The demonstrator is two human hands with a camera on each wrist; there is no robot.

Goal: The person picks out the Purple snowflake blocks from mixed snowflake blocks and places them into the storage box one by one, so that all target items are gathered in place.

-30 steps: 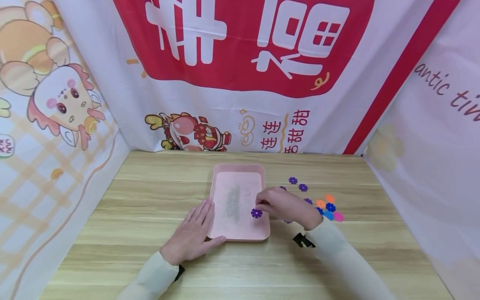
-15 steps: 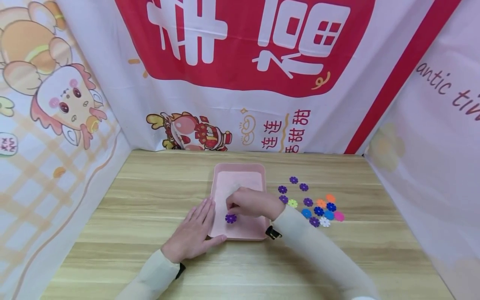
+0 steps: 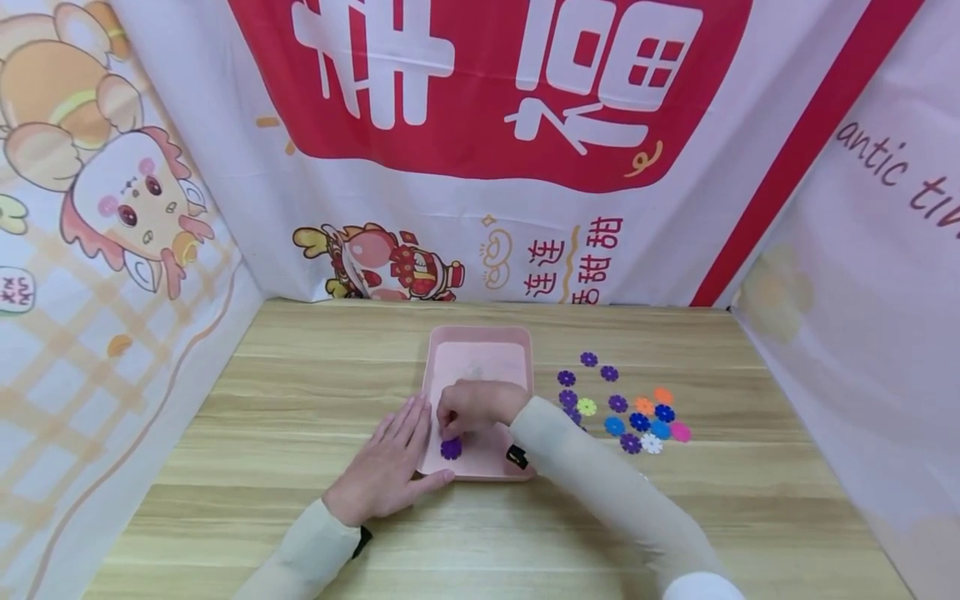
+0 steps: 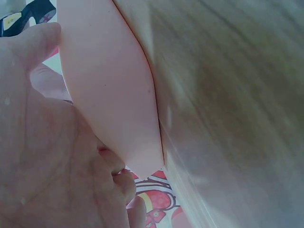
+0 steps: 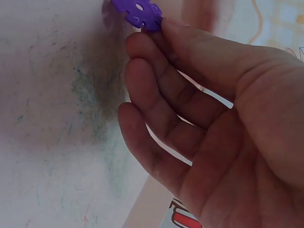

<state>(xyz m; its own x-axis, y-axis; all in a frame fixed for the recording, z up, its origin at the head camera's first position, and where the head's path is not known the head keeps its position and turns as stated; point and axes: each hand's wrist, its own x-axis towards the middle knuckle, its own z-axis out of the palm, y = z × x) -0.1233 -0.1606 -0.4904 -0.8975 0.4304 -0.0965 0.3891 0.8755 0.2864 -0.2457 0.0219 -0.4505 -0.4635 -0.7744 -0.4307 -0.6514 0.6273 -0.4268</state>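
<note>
My right hand (image 3: pixel 480 406) is low inside the pink tray (image 3: pixel 480 335), pinching a purple notched snowflake disc (image 3: pixel 451 449) near the tray's front left corner. In the right wrist view the purple disc (image 5: pixel 137 12) sits between thumb and forefinger, and the other fingers are loosely bent over the scuffed tray floor (image 5: pixel 90 95). Straight fingers of my left hand (image 3: pixel 386 467) lie along the tray's left rim, its thumb at the front edge. Seen from the left wrist, that palm (image 4: pixel 52 166) is beside the tray's outer wall (image 4: pixel 104 80).
To the right of the tray, loose snowflake discs are scattered on the wooden table (image 3: pixel 315 367): several purple ones (image 3: pixel 617 404), a white one (image 3: pixel 652 443), a pink one (image 3: pixel 680 432), plus orange, blue and yellow-green. Printed cloth (image 3: pixel 480 167) hangs behind and on both sides.
My right hand has carried the purple disc leftward across the tray, from its right side to the front left corner, and lower. The left hand has stayed put.
</note>
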